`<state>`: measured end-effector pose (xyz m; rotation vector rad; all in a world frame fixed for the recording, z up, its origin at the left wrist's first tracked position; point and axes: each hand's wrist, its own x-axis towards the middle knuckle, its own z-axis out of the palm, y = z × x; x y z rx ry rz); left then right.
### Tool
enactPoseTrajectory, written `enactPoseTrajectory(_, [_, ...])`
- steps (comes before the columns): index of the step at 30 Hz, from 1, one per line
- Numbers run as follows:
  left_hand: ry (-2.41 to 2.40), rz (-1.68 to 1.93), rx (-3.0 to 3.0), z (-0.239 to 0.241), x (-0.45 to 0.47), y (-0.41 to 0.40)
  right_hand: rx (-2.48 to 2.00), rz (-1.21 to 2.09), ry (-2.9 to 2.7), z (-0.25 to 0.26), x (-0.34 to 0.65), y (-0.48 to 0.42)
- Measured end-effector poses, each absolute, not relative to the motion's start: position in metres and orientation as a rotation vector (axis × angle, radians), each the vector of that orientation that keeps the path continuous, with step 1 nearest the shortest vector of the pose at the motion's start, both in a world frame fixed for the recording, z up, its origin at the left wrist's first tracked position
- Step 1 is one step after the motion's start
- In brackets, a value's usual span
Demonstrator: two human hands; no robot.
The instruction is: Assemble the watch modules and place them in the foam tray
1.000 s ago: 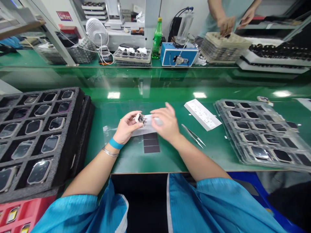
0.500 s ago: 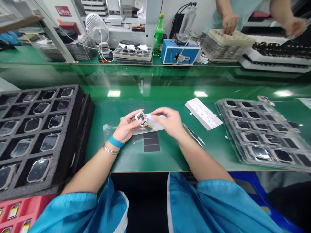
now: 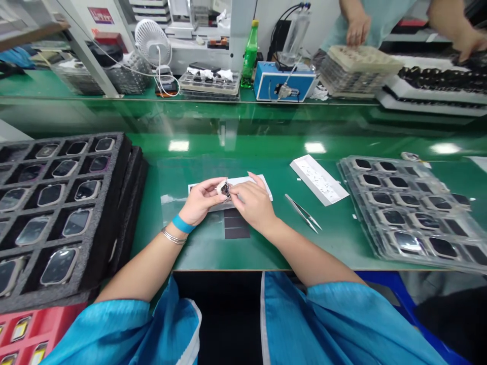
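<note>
Over the middle of the bench, my left hand (image 3: pixel 198 204) grips a small pale smartwatch case (image 3: pixel 221 188) with dark electronics showing inside. The fingers of my right hand (image 3: pixel 254 204) are closed in a pinch against the right side of the case. Whatever lies between those fingertips is hidden. Beneath both hands lies a white sheet (image 3: pixel 266 183), and dark rectangular stickers (image 3: pixel 236 230) show just in front of it. A pair of tweezers (image 3: pixel 303 213) lies on the green bench, to the right of my right hand.
At left stands a stack of black foam trays (image 3: pixel 122 152) holding watches, with a red tray (image 3: pixel 49 324) in front. A white box (image 3: pixel 318 180) with small pieces and clear trays (image 3: pixel 375 238) of watches are at right. Beyond the bench, a co-worker's hand (image 3: pixel 358 29) touches stacked trays (image 3: pixel 357 63).
My right hand has moved left, and its fingers now meet the watch case. The case has turned in my left hand, and the yellow battery hanging from it is out of sight.
</note>
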<state>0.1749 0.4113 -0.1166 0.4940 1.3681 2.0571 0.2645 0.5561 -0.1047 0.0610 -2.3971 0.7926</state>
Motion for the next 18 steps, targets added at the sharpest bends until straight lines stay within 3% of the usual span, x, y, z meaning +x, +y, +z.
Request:
enactPoseTrajectory(3, [1.299,2.055,0.406,-0.114,0.175,0.412,0.017,0.960,-2.397,-0.107,0.262,0.561])
enactPoseTrajectory(8, [1.128,2.109,0.311,-0.108,0.171,0.409,-0.076,2.079,-2.115,-0.116,0.253,0.570])
enactPoseTrajectory(10, [1.101,2.124,0.263,-0.107,0.167,0.407,-0.102,2.344,-2.131,-0.118,0.251,0.570])
enactPoseTrajectory(18, [1.139,2.132,0.327,-0.106,0.159,0.402,-0.066,2.602,-1.948,-0.096,0.260,0.579])
